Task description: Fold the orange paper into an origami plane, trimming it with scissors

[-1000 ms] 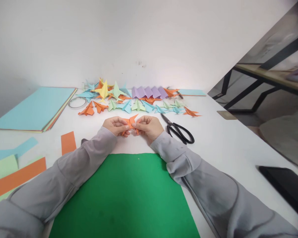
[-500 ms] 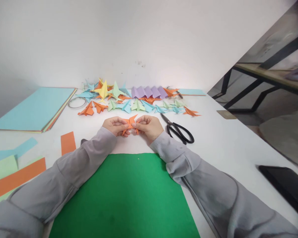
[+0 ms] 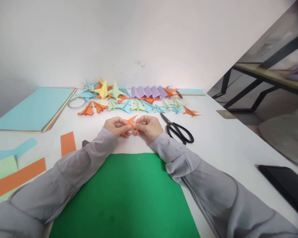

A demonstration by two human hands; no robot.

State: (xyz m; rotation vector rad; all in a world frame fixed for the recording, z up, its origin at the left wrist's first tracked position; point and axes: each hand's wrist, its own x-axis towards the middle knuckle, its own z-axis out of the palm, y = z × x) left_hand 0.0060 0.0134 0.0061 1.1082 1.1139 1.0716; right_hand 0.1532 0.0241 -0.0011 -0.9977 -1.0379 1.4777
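Observation:
A small orange folded paper piece with pointed ends is held up between my two hands, beyond the far edge of the green sheet. My left hand pinches its left side, thumb on top. From the other side, my right hand grips it with thumb and forefinger, and the two thumbs nearly meet. Fingers cover much of the paper's lower part. Just right of my right hand lie black-handled scissors, blades toward the back.
Several folded paper shapes line the back by the wall, near a purple pleated strip. At left are a stack of coloured paper, a ring of tape and orange strips. A dark tablet-like object lies at right.
My left hand has shifted slightly to the right, its thumb now farther over the orange paper. My right hand has barely moved.

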